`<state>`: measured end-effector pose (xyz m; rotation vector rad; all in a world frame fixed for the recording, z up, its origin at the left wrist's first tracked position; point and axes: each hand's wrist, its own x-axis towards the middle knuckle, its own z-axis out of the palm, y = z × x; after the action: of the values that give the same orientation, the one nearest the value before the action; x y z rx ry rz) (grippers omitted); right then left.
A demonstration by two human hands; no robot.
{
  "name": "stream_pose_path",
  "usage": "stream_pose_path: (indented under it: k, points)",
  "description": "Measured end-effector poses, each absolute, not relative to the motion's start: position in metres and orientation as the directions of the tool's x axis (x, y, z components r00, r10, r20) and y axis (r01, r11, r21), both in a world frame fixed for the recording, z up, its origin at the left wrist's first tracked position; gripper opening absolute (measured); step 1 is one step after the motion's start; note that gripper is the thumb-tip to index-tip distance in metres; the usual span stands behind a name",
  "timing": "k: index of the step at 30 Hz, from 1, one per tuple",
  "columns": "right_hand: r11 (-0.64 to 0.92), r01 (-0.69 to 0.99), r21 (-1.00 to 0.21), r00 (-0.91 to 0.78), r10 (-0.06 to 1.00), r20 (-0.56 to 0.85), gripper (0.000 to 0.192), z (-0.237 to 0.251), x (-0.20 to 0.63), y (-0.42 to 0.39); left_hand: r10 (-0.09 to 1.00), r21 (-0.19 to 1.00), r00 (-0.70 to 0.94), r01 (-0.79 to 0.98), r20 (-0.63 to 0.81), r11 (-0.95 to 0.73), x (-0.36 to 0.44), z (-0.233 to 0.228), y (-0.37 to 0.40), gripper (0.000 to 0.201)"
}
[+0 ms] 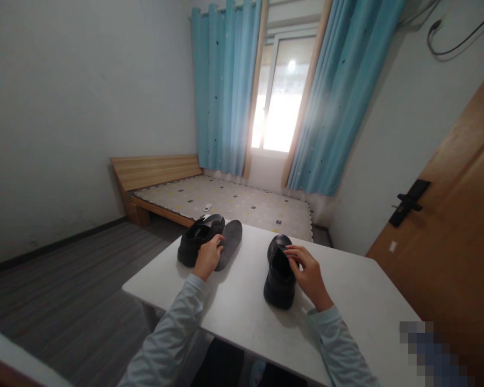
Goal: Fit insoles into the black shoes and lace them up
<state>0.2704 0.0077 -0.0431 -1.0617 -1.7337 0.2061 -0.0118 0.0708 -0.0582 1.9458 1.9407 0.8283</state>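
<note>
Both grips were closed: left hand (pixel 208 257) held the left shoe (pixel 199 239) beside a loose insole (pixel 229 244); right hand (pixel 308 277) pinched the right shoe (pixel 280 271) collar mid-desk (pixel 234 306). Risk: nudging the insole off the far edge.

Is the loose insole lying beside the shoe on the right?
No, the insole lies on the white table against the left shoe, which the left hand touches.

Backlit room, soft picture

I see the window (pixel 280 102) blown out, flaring haze over the curtains (pixel 339 102); wall lines bow at the edges.
</note>
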Motion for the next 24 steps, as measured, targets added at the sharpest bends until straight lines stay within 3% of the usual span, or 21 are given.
stream_pose_path:
  k: [12,24]
  points:
    - [0.553,0.63,-0.545,0.042,0.677,0.735,0.029,-0.037,0.279,0.006,0.987,0.206,-0.051,0.978,0.15,0.019,-0.005,-0.066,0.064,0.028]
    - [0.503,0.664,-0.553,0.113,0.664,0.739,0.026,-0.041,0.286,0.009,0.983,0.052,-0.048,0.998,0.178,0.04,0.011,-0.053,0.055,0.026]
